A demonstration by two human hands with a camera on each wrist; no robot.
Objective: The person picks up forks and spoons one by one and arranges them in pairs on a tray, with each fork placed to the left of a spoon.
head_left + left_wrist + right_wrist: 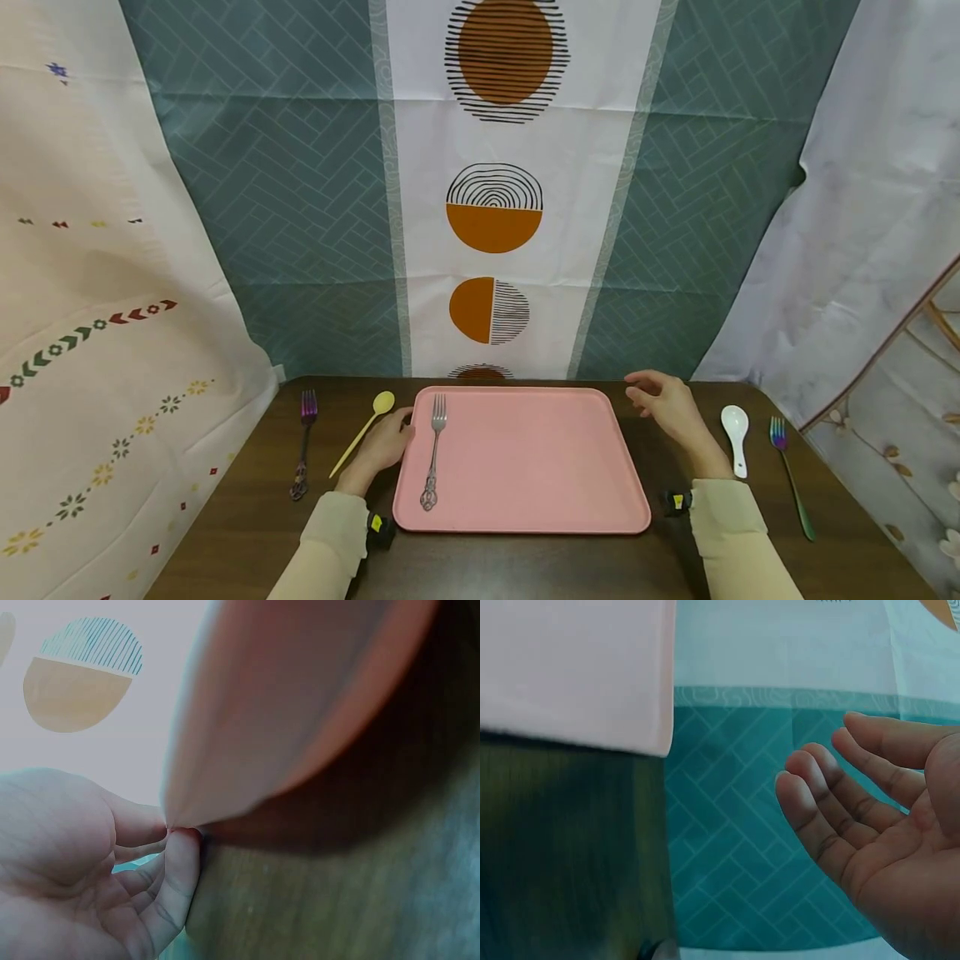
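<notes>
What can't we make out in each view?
Head: lowest print on the curtain, its lower part hidden behind the table.
Head: left sleeve and right sleeve, cut off by the bottom edge.
Left wrist: tray, blurred and cut off by the top edge.
Right wrist: most of the tray, cut off by the top and left edges.
Right wrist: dark shape at the bottom edge, too cut off to identify.

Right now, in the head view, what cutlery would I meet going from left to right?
Purple-tined fork, yellow spoon, silver fork on the pink tray, white spoon, green-handled fork.
</notes>
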